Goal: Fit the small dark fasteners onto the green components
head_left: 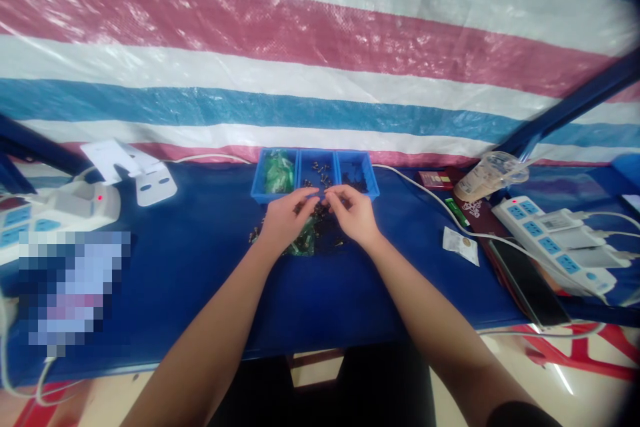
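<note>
Blue boxes (262, 199) are sitting in a row just past your left hand (286, 217) and right hand (356, 215), which are bending with thumbs and fingers close together, but you cannot tell if they are pinching anything. Tiny parts (254, 235) are lying under and around your hands, and the writing on the clear cup (487, 177) is looking too blurry to read.
</note>
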Demonstrator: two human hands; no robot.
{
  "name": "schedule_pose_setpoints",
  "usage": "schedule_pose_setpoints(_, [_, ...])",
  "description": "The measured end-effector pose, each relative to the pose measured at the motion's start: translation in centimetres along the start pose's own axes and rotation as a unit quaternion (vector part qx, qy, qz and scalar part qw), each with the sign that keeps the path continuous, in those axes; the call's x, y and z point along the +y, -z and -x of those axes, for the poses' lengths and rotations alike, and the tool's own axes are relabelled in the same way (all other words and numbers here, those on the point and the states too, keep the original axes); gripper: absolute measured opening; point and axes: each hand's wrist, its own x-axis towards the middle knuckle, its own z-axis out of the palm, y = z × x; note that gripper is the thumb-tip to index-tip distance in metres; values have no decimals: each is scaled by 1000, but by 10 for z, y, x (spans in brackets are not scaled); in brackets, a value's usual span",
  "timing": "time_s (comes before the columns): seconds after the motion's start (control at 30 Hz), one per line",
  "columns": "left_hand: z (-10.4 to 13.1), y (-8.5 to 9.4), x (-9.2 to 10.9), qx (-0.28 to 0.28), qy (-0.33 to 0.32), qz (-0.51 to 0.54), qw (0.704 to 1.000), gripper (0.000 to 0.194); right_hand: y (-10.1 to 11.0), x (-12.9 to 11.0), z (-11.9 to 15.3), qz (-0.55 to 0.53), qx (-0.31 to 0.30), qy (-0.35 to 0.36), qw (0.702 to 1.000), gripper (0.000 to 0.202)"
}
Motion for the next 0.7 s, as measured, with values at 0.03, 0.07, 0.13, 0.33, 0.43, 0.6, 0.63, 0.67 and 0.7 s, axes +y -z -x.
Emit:
schedule_pose_setpoints(0.03, [0, 0, 0, 2, 0, 2, 1000, 29, -1, -1, 0, -6, -1, -4, 1000, 25])
schedule_pose_setpoints(0.07, [0, 0, 0, 3, 0, 4, 1000, 28, -1, -1, 0, -10, 0, -7, 1000, 25])
schedule_pose_setpoints(0.13, [0, 0, 1, 3, 2, 6, 1000, 28, -1, -3, 0, -21, 5, -13, 1000, 26])
schedule_pose_setpoints(0.33, [-1, 1, 1, 3, -2, 2, 1000, 27, -1, 0, 0, -26, -5, -10, 1000, 28])
schedule_pose_setpoints(0.43, [0, 1, 1, 1, 3, 6, 1000, 30, 1, 1, 0, -8, -8, -4, 1000, 28])
schedule_pose_setpoints(0.6, [0, 1, 0, 1, -3, -8, 1000, 27, 4, 1, -1, 18, -16, 16, 1000, 25])
schedule_pose_setpoints(0.63, [-1, 0, -1, 4, -5, -11, 1000, 27, 5, 1, -1, 21, -17, 20, 999, 24])
schedule_pose_setpoints(0.67, [-1, 0, -1, 5, -7, -13, 1000, 27, 5, 0, -1, 23, -17, 22, 999, 24])
schedule_pose_setpoints(0.7, [-1, 0, -2, 5, -10, -14, 1000, 28, 5, 0, -1, 25, -15, 24, 999, 24])
